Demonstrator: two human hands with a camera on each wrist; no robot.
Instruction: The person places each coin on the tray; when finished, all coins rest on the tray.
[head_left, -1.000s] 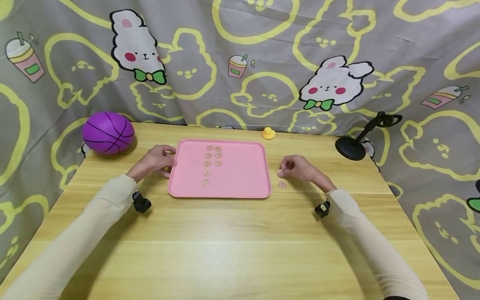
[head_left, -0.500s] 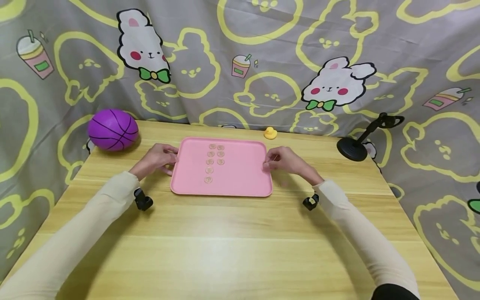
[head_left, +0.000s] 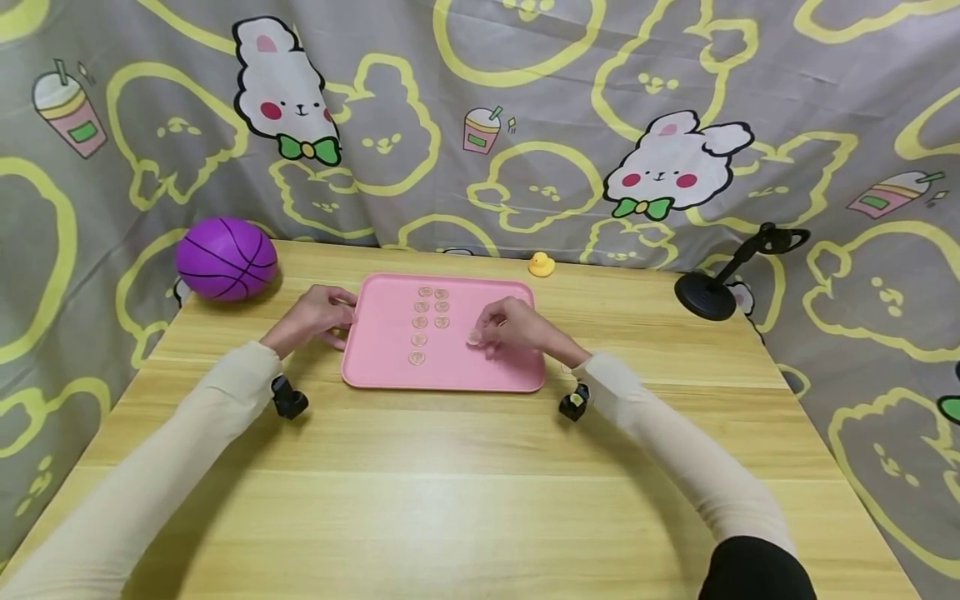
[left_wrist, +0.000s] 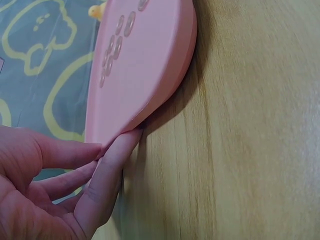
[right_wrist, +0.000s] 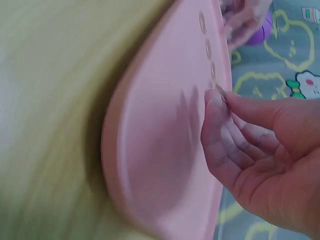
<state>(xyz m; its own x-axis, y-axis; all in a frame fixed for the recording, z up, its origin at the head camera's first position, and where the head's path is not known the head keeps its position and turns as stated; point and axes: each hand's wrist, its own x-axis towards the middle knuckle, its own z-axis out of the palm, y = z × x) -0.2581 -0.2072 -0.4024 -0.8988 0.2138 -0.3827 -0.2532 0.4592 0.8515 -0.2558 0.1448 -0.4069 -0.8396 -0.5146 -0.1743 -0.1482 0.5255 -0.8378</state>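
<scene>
A pink tray (head_left: 480,375) lies on the wooden table, bearing several round, flat coins (head_left: 419,340) set out in two columns left of its middle. My left hand (head_left: 318,313) pinches the tray's left rim, with the thumb on top and fingers along the outside in the left wrist view. Over the right half of the tray, my right hand (head_left: 513,325) pinches one coin (right_wrist: 221,93) edgewise between thumb and index finger. Another coin (head_left: 566,367) sits on the table just right of the tray, partly hidden by the right wrist.
Behind the tray sits a small yellow rubber duck (head_left: 541,264). A purple ball (head_left: 227,259) rests at the back left, and a black stand (head_left: 707,295) with a tilted arm is at the back right. A patterned curtain (head_left: 405,125) hangs along the table's back edge.
My right hand has moved left from the table beside the tray, across its right rim, carrying the coin. The left hand stays on the left rim. The head view has shifted slightly.
</scene>
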